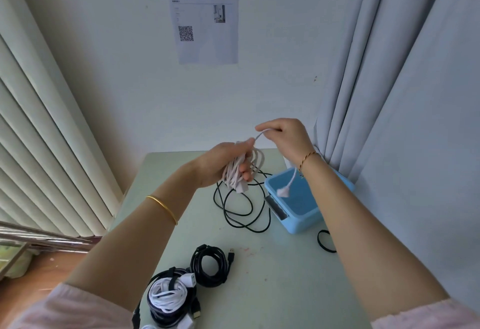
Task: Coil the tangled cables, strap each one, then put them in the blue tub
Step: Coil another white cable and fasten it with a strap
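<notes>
Left hand grips looped white cable (smooth, rounded).

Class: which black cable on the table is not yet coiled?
The thin black cable sprawled beside the blue plastic tub; the thick black cable nearer us is coiled.
</notes>
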